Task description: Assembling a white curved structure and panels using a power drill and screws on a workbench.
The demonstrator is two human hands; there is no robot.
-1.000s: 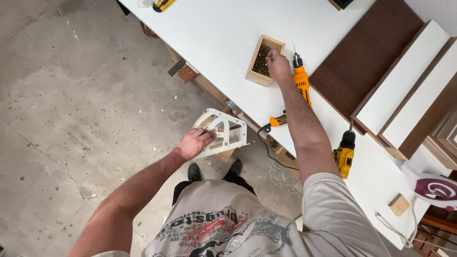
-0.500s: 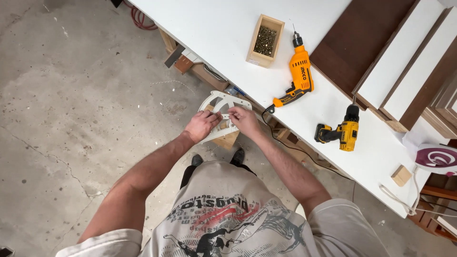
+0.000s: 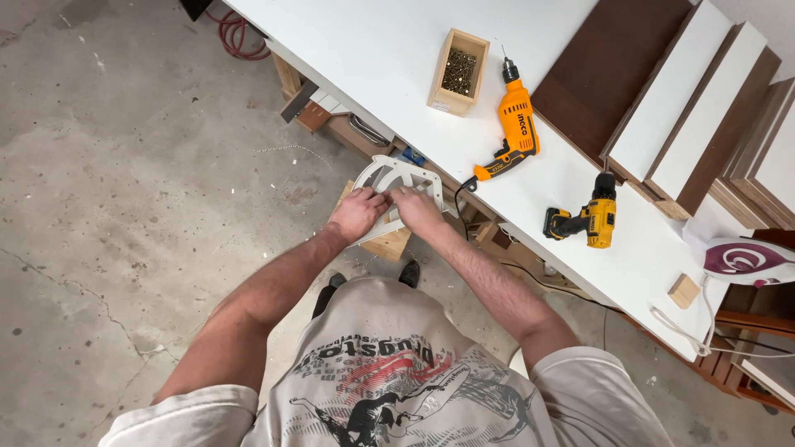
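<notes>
Both my hands hold a white openwork plastic frame [image 3: 396, 175] in front of my body, just off the near edge of the white workbench [image 3: 389, 58]. My left hand [image 3: 358, 213] grips its lower left part. My right hand [image 3: 412, 204] pinches the frame beside it, fingers closed; whether it holds something small I cannot tell. An open wooden box of screws [image 3: 458, 72] stands on the bench, with an orange corded drill [image 3: 512, 122] lying to its right.
A yellow-black cordless drill [image 3: 586, 220] lies further right on the bench, near a small wooden block [image 3: 683, 290] and a purple-white iron [image 3: 748, 259]. Brown and white boards [image 3: 679, 99] are stacked at the back. A red hose [image 3: 238, 31] lies on the concrete floor.
My right hand left the screw box and came back to the white frame, joining my left hand. The frame now sits between both hands.
</notes>
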